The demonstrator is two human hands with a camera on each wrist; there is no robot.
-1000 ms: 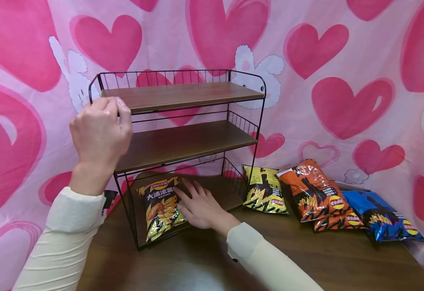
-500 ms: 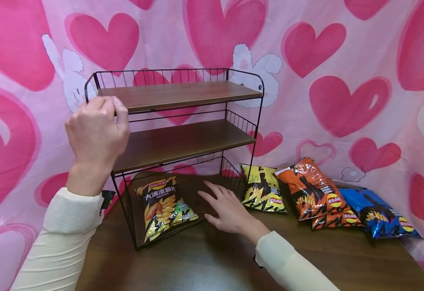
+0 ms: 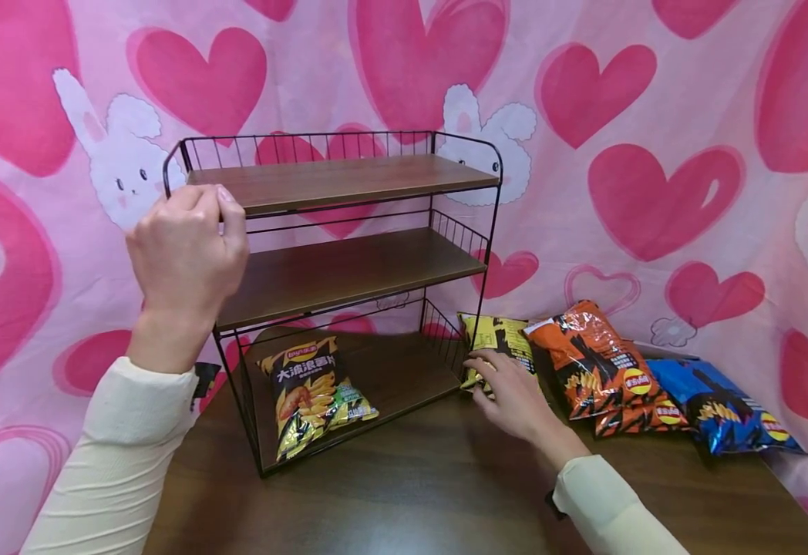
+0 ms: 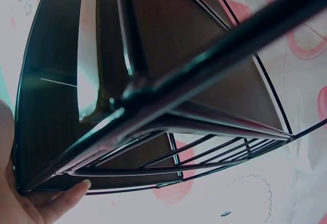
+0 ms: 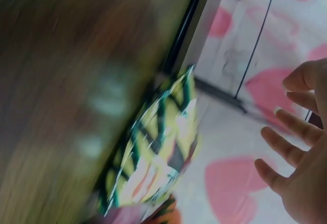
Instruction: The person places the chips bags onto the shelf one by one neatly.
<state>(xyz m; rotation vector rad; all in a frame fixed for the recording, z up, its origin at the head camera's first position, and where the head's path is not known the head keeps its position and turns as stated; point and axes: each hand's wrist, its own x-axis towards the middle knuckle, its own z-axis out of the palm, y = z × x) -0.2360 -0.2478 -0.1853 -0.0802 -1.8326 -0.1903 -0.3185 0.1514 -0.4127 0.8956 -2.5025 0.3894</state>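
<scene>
My left hand (image 3: 189, 250) grips the upper left corner of a three-tier rack (image 3: 355, 266) with dark metal wire and wooden boards. In the left wrist view, the fingertips (image 4: 69, 203) show at the rack's edge. My right hand (image 3: 515, 401) is over the lower part of a yellow chip bag (image 3: 504, 331) beside the rack's right end. Its fingers are spread and hold nothing; touch with the bag cannot be told. On the rack's bottom tier, at the left, a black and gold chip bag (image 3: 303, 393) overlaps a smaller-looking green and gold chip bag (image 3: 350, 405).
To the right on the wooden table (image 3: 404, 493) are orange chip bags (image 3: 587, 358), one partly over another. A blue chip bag (image 3: 723, 405) lies at the far right. A pink heart-patterned cloth (image 3: 668, 85) hangs close behind.
My right hand has moved right, from beside the bags on the bottom tier to the yellow chip bag. My left hand stays at the rack's corner.
</scene>
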